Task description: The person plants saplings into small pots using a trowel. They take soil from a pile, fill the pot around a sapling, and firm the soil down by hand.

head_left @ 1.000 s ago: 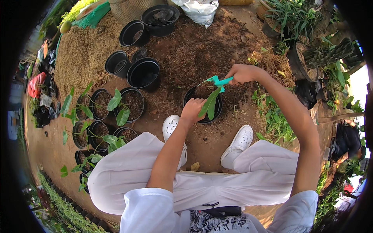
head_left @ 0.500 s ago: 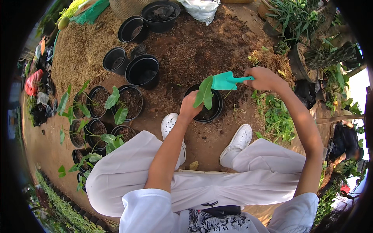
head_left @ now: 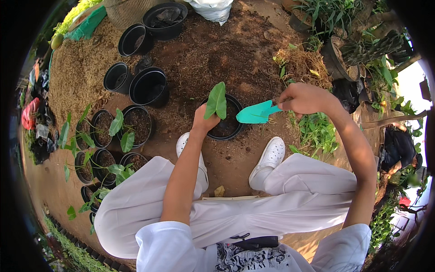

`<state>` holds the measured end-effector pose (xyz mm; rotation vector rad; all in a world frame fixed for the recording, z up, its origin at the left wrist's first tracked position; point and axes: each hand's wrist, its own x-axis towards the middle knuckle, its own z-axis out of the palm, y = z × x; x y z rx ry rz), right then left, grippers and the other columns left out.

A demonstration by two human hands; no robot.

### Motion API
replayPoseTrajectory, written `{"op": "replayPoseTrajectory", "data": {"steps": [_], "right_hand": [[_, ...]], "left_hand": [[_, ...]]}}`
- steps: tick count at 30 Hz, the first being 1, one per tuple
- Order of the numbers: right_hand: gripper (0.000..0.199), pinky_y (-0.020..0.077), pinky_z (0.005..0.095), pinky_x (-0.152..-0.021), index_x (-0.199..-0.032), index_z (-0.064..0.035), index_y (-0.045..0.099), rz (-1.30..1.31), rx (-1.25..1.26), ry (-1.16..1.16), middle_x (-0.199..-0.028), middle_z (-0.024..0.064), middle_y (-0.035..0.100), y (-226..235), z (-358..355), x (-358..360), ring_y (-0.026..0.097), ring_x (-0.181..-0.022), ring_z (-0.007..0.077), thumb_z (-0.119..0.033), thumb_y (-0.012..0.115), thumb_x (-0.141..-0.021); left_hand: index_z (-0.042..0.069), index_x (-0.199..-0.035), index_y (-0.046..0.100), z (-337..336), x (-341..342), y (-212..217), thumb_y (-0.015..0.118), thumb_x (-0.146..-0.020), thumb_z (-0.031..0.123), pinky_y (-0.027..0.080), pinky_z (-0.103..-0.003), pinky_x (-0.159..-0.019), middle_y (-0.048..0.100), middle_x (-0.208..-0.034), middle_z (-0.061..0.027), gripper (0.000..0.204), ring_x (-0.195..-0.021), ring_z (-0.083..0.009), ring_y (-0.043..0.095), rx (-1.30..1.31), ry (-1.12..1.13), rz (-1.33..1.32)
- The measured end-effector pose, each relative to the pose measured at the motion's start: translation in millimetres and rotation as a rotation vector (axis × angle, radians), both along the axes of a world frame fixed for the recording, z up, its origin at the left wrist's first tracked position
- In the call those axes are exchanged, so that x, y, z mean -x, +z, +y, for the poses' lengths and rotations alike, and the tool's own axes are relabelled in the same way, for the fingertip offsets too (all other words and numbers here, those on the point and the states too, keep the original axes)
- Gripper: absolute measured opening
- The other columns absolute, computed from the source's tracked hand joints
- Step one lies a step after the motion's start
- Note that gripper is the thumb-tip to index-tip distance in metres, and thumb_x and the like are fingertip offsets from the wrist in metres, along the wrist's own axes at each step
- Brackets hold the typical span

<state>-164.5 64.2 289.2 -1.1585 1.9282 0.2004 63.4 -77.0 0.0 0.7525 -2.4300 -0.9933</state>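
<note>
Outdoor garden ground of brown soil, straw-coloured mulch at upper left, green plants along the right edge.

Centre of frame: black pot partly filled with dark soil, standing on the ground just above two white shoes. Left hand at the pot's left rim, fingers closed around the base of a small seedling with broad green leaves, held upright over the pot. Right hand right of centre, fingers clenched around the handle of a teal trowel; blade pointing left, at the pot's right rim, touching or just above it, cannot tell which.

Upper left: four empty black pots, two nested close together, two further up. Left edge, middle to lower: cluster of planted pots with soil and green-leaved seedlings, well apart from the hands. Top centre: white bag. Top left: green cloth-like thing beside a woven basket. Upper right: clump of dry roots and grass just above the right hand, large dark pots with plants further right.

Lower half: white trousers, knees spread, white shirt at bottom edge. Small yellow leaf on the ground between the legs. Far right edge: another person in dark clothes, small and distorted.
</note>
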Motion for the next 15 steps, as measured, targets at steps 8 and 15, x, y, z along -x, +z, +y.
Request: {"op": "replayPoseTrajectory", "data": {"steps": [8,15], "right_hand": [[0.030,0.0546,0.0508,-0.078,-0.099,-0.0023,0.075,0.292,0.187,0.163,-0.086,0.0221,0.072,-28.6,3.8,-26.0,0.071,-0.086,0.0395,-0.024,0.057,-0.088],[0.034,0.0538,0.0498,-0.077,-0.084,0.0045,0.072,0.216,0.110,-0.150,-0.087,0.0194,0.073,-62.8,-1.0,57.3,0.071,-0.082,0.0378,-0.025,0.054,-0.086]], "left_hand": [[0.009,-0.088,0.069,-8.0,-0.4,5.9,0.074,-0.075,0.017,0.047,-0.045,-0.065,0.065,-0.077,-0.0098,0.016,-0.074,-0.0325,0.062,0.303,-0.103,0.186],[0.009,-0.096,0.069,-2.1,-0.1,-0.5,0.072,-0.079,0.011,0.040,-0.045,-0.084,0.065,-0.089,-0.0049,0.017,-0.090,-0.0282,0.057,0.486,-0.033,0.083]]}}
